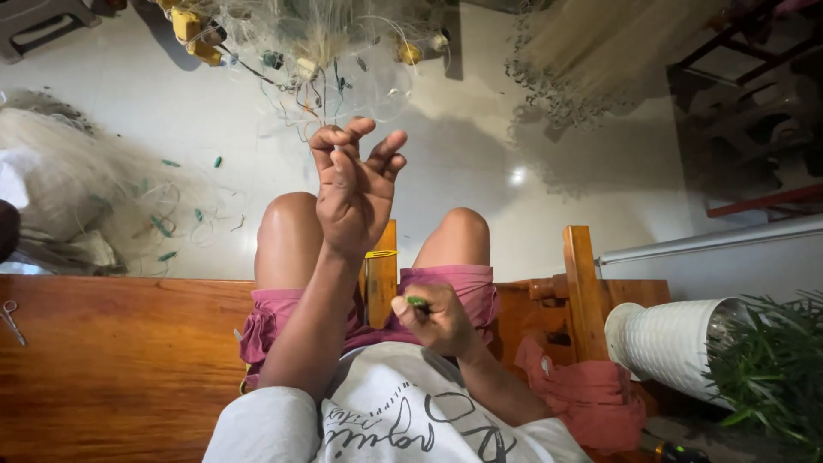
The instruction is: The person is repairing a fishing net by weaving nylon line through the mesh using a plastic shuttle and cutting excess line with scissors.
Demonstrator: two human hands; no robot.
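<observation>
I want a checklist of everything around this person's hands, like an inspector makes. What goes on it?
Surface: wooden bench, with small scissors at its left edge.
Job's things: fine fishing net hanging ahead; a small green tool.
Clutter: heaped net on the floor, red cloth.
Hands: left hand raised, fingers pinching net threads; right hand closed on the green tool.
Cables: nothing seen, only net lines.
Surroundings: pale tiled floor, white ribbed pot with a green plant.

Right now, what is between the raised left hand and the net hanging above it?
Head view: only thin loose strands, against bare floor, between the left hand and net.
</observation>
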